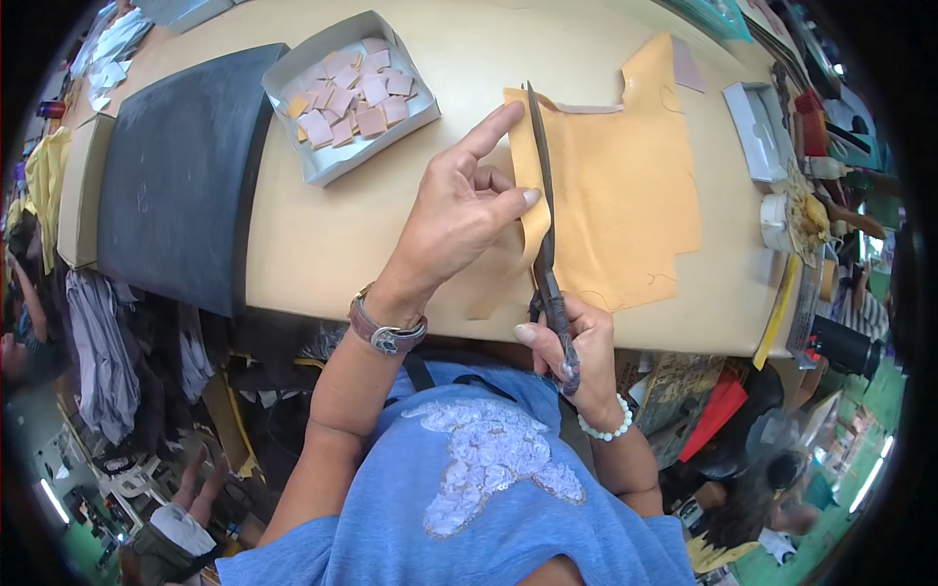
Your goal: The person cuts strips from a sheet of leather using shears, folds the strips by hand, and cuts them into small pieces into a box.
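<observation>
A yellow leather-like sheet (625,195) lies on the table, with cut-out edges and a pinkish underside at its upper edge. My right hand (586,352) grips large dark scissors (545,186), whose blades point away from me along the sheet's left side. Left of the blades runs a narrow yellow strip (526,156). My left hand (459,215) holds this strip, thumb pressed on it and index finger stretched to its far end. The other left fingers are curled and partly hidden. Whether the strip is fully separate from the sheet, I cannot tell.
A white box (318,171) of small pink and yellow pieces stands on the table (322,244). Left of it is a large dark board (186,176). At the right are a small white box (757,132), a round container (777,223) and a yellow ruler-like strip (777,313).
</observation>
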`<state>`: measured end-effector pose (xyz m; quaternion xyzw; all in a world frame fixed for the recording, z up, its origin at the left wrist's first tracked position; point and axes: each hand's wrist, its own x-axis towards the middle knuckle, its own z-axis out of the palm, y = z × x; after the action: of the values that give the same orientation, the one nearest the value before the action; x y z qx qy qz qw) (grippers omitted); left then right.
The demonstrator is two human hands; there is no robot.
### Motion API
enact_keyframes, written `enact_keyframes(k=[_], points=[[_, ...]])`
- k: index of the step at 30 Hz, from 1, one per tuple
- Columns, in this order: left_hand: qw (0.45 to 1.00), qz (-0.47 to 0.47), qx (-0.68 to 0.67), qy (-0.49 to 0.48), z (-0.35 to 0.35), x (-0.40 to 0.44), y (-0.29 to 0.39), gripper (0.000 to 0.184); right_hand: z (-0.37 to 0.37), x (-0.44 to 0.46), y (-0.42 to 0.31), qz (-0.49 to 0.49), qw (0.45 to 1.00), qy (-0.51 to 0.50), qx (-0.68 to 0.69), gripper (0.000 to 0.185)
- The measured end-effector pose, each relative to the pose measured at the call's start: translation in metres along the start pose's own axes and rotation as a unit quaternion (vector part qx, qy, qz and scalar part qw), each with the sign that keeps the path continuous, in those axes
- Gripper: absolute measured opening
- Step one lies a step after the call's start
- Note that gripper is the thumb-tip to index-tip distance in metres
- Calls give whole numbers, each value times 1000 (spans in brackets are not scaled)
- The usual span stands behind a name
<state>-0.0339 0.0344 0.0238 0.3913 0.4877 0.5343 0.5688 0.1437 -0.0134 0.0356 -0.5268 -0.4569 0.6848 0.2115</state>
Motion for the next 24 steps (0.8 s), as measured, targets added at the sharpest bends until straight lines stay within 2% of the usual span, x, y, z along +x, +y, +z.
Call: enact_keyframes(k=[2, 5, 8, 11, 13, 14, 17, 20, 23, 24], points=[[1000, 25, -2, 8, 2, 0, 0, 67, 2, 0, 0, -4, 1000, 6, -6, 30], [1000, -8, -24, 4, -1, -1, -1, 65, 4, 1, -1, 3, 1000, 5, 11, 30], [995, 8, -94, 11, -1, -1, -1, 61, 4, -3, -4, -14, 999, 17, 39, 32], [990, 1, -130, 45, -3, -1, 0, 56, -7, -1, -10, -86, 995, 50, 31, 32], [988, 16, -140, 56, -1, -2, -3, 55, -22, 6, -23, -108, 969, 145, -171, 34], [987, 24, -145, 61, 1, -3, -3, 54, -32, 11, -30, -112, 939, 182, -271, 34], [991, 29, -114, 56, 8, -9, 7, 53, -57, 31, -37, -91, 861, 270, -422, 34], [993, 20, -113, 31, 9, -12, 5, 52, -67, 38, -40, -78, 857, 267, -434, 31], [993, 2, -119, 17, 15, -13, 4, 51, -69, 31, -35, -159, 854, 220, -443, 29], [993, 0, -119, 4, 18, -14, 5, 51, -67, 30, -36, -186, 870, 217, -401, 28]])
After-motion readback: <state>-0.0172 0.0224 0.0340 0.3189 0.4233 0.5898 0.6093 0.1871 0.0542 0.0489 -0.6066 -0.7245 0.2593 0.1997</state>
